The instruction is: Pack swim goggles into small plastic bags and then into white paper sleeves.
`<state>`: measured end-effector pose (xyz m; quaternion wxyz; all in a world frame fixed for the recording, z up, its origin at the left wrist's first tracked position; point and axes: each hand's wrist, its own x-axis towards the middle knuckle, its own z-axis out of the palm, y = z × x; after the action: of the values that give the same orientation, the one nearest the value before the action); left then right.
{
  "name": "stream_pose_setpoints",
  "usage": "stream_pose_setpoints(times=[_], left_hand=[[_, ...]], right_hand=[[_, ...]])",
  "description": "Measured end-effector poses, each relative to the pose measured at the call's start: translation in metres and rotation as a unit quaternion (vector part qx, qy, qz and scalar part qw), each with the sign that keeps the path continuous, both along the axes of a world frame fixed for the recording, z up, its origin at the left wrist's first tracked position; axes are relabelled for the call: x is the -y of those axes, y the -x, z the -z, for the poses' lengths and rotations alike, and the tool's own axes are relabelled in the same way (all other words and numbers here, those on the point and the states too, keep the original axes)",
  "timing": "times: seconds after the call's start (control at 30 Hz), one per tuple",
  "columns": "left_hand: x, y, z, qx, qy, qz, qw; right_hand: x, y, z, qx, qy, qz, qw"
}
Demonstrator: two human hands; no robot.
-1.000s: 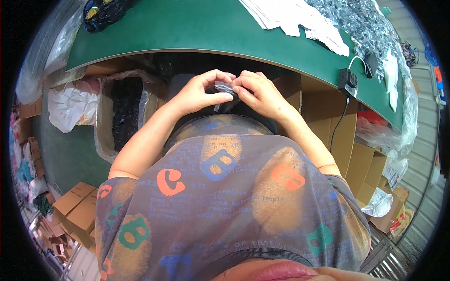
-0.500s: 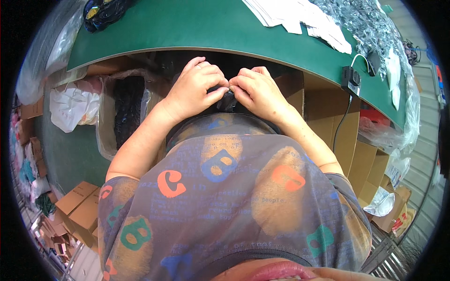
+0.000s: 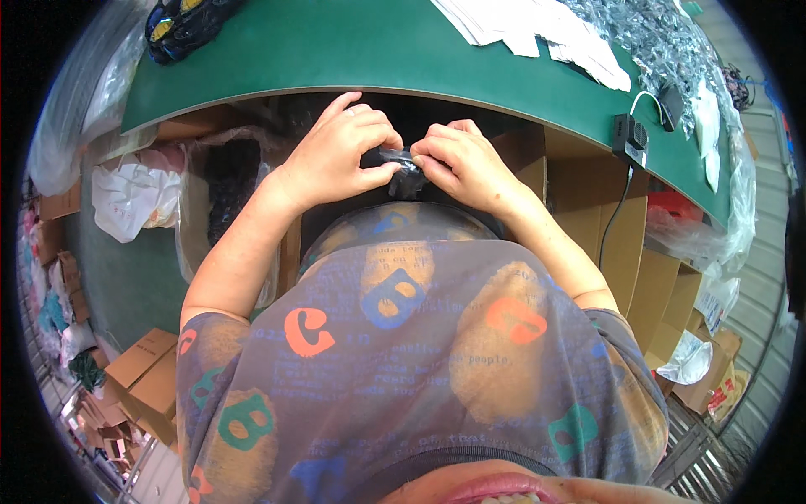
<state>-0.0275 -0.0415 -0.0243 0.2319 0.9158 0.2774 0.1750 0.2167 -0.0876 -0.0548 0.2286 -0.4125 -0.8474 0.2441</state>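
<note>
In front of my waist, just off the table's curved edge, hangs a small shiny black plastic bag point(image 3: 408, 181). My right hand point(image 3: 466, 166) pinches its top edge between thumb and bent fingers. My left hand point(image 3: 340, 155) is beside the bag on the left, with a gap between thumb and forefinger and the index side turned toward the bag. Nothing shows gripped in its fingers. What the bag contains, if anything, cannot be seen.
A green table point(image 3: 353, 55) curves across ahead, bearing white papers point(image 3: 537, 34), clear plastic packets point(image 3: 625, 42) and a black plastic bundle point(image 3: 180, 29). A black box with a cable point(image 3: 630, 139) sits at its right edge. Open cardboard boxes point(image 3: 596, 202) stand below right; a plastic-lined bin point(image 3: 195, 210) stands left.
My left hand has drawn slightly left, away from my right hand, and its thumb and forefinger have parted. More of the black bag shows between the hands.
</note>
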Motion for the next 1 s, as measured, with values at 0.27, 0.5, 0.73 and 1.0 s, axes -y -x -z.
stream_pose_setpoints(times=[0.27,0.5,0.73,1.0], left_hand=[[0.005,-0.005,0.007,-0.011,-0.006,0.025,1.0],[0.003,0.022,0.001,-0.069,0.023,0.018,0.997],[0.0,0.038,0.005,0.043,0.096,-0.05,0.993],[0.003,0.009,0.011,0.052,0.056,-0.011,0.997]], right_hand=[[0.0,0.002,-0.003,-0.001,-0.002,-0.018,1.0],[0.009,0.006,-0.005,-0.012,0.019,-0.03,0.999],[0.003,-0.005,-0.003,-0.032,0.02,-0.026,0.999],[-0.004,0.005,-0.007,-0.001,-0.009,-0.035,0.999]])
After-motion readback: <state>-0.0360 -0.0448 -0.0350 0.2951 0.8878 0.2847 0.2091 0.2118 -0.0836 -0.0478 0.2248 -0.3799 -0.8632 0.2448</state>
